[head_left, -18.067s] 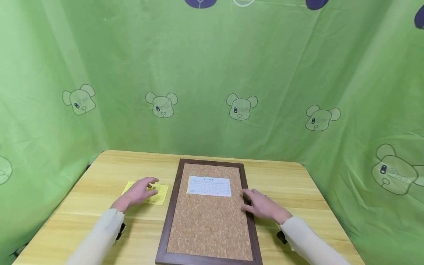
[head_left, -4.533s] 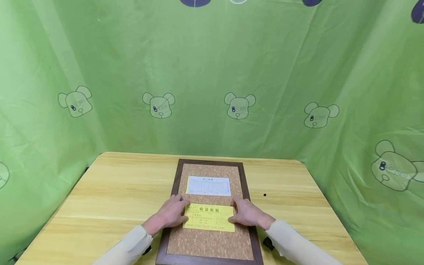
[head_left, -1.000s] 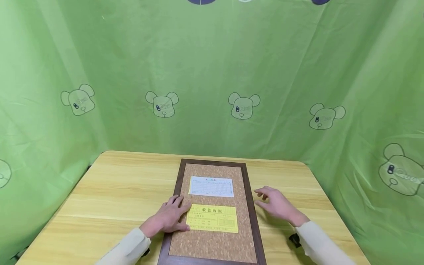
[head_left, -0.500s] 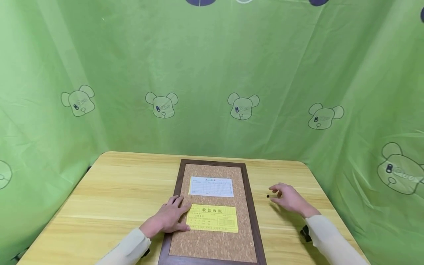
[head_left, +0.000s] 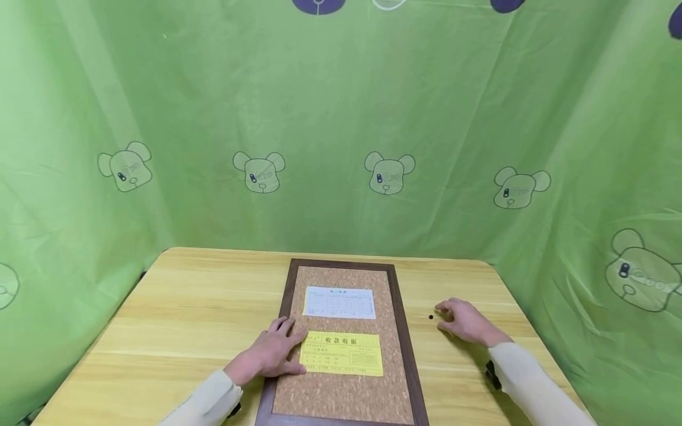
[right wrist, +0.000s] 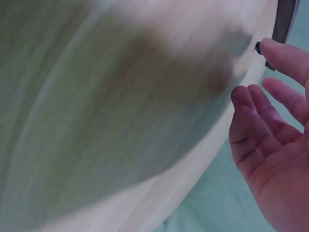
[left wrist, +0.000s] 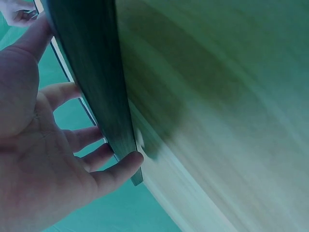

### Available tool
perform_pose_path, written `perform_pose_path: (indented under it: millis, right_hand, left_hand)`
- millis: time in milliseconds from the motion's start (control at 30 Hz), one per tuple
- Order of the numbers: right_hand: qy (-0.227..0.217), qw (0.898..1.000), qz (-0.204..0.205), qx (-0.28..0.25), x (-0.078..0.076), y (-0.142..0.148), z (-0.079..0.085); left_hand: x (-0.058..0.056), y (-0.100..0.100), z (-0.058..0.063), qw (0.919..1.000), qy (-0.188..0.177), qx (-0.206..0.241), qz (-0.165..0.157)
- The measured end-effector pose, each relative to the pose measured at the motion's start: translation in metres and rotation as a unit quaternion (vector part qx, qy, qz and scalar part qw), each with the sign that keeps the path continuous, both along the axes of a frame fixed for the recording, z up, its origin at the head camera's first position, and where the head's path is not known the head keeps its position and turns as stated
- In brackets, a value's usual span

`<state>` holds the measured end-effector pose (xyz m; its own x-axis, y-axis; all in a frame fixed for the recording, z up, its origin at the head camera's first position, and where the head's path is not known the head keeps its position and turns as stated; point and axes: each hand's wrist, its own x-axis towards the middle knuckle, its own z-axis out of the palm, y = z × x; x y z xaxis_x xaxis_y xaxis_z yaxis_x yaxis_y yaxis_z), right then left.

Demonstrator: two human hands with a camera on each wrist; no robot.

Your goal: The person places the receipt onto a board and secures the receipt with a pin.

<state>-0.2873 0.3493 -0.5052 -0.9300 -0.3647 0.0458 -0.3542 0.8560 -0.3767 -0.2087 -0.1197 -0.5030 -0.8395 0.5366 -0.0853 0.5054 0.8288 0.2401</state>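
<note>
A yellow receipt slip (head_left: pixel 341 354) lies on the cork board (head_left: pixel 341 393), below a white printed form (head_left: pixel 339 302). My left hand (head_left: pixel 269 350) rests over the board's left frame edge, its fingers spread and the thumb and index tips at the slip's left side. In the left wrist view the fingertips touch the dark wooden frame (left wrist: pixel 91 72). To the right of the board, a small round black object (head_left: pixel 431 317) sits on the table; its kind is too small to tell. Beside it my right hand (head_left: pixel 469 321) hovers with loosely bent fingers, holding nothing.
The wooden table (head_left: pixel 176 307) carries the board near its middle. A green curtain (head_left: pixel 330 112) with bear-head prints hangs behind the table and at both sides.
The yellow slip has gone from the table at left onto the board. My right hand has left its right edge and moved right, uncovering the black object. My left hand has stayed put lately.
</note>
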Motion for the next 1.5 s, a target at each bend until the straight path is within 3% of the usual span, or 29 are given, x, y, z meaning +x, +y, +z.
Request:
perform_pose_path:
  millis: [300, 1500]
  right_hand:
    - [0.007, 1.0, 0.008, 0.013, -0.01, -0.003, -0.006]
    - [0.017, 0.997, 0.072, -0.034, -0.023, -0.006, -0.011]
  left_hand:
    - [-0.001, 0.0, -0.001, 1.0, 0.003, -0.001, 0.002]
    - [-0.002, 0.0, -0.003, 0.9999, 0.005, -0.008, 0.003]
